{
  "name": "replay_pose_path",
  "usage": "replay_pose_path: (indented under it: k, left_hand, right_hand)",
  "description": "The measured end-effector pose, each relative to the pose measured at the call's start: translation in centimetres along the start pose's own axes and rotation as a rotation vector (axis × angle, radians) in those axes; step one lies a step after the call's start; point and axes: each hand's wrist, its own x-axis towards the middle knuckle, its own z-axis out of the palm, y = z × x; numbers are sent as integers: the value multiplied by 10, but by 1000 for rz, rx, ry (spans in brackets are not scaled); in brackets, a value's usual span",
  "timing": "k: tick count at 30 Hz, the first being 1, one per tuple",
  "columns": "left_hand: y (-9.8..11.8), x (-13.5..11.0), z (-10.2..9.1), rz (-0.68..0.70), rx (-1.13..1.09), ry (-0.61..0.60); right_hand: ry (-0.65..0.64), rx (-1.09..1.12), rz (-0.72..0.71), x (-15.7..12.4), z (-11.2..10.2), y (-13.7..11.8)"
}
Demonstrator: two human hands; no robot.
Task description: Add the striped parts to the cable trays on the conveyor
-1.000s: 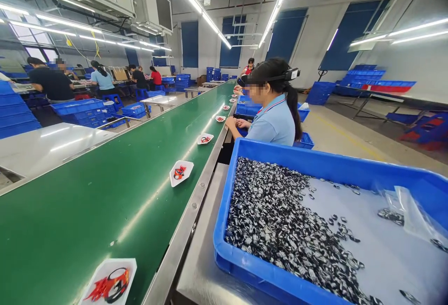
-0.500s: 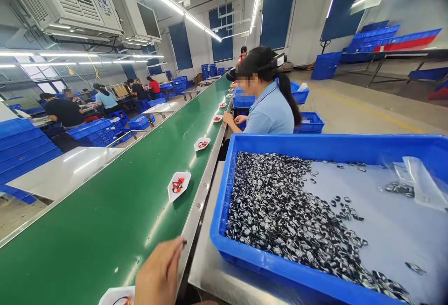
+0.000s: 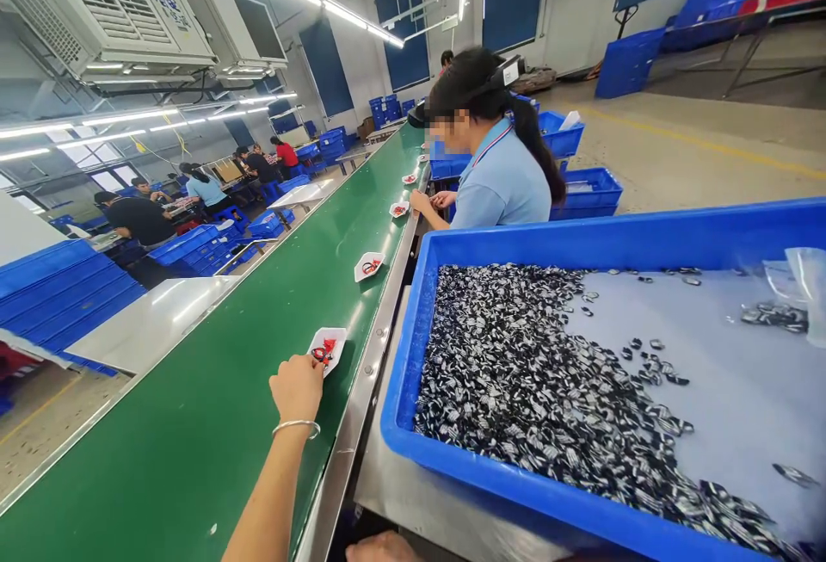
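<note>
My left hand [image 3: 297, 385], a thin bangle on its wrist, reaches over the green conveyor belt [image 3: 174, 424]. Its fingers are pinched together at the near left edge of a white tray [image 3: 335, 359]. Small red and black pieces [image 3: 324, 350] lie in that tray, and the fingertips touch or hover just over them. Whatever sits between the fingertips is hidden. Only a sliver of my right hand [image 3: 382, 548] shows at the bottom edge, beside the metal table [image 3: 413, 493]; its fingers cannot be made out. Right of it stands a blue bin [image 3: 403, 355] holding a heap of small black-and-white pieces [image 3: 516, 364].
Farther along the belt come more white trays, the closest being this tray [image 3: 361, 274]. A metal rail [image 3: 374, 351] with bolts borders the belt. A co-worker in a light blue shirt [image 3: 494, 179] sits past the bin. A clear plastic bag [image 3: 806, 282] lies inside the bin.
My left hand has moved forward from the bottom of the view to the white tray; a small dark piece showed at its fingertips before. The tray at the bottom edge is out of sight.
</note>
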Motion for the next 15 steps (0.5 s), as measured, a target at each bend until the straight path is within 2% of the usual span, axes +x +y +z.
replay_pose_path:
  k: [4,11,15]
  left_hand:
    - [-5,-3,1,-35,48,9]
    - [-15,-16,-2,-14,62,0]
    - [-22,-40,-15,-25,83,72]
  right_hand:
    - [-72,-92,45,11,-7,14]
    - [-63,-118,93,14,-12,35]
    - [-26,-93,176,12,-12,37]
